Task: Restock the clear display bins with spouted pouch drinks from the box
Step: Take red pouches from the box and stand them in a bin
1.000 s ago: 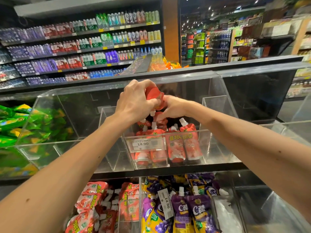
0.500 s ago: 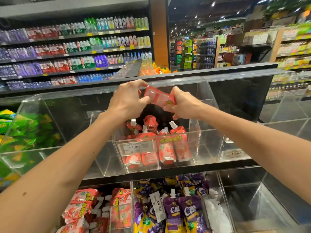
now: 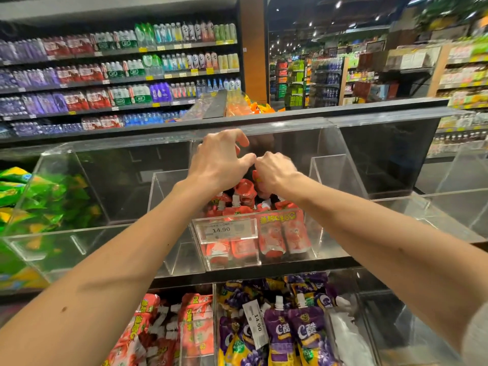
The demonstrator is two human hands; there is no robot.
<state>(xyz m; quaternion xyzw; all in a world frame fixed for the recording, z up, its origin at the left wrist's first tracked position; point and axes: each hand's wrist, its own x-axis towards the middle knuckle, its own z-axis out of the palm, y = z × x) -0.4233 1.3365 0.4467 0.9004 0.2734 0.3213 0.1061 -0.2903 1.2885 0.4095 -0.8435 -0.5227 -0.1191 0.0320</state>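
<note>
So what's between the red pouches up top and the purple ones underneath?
Only a dark shelf ledge, in the head view: it runs below the red pouches and above the purple pouches.

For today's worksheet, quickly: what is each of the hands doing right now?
Left hand: fingers curled, contents cannot be told.
Right hand: grips a red pouch.
</note>
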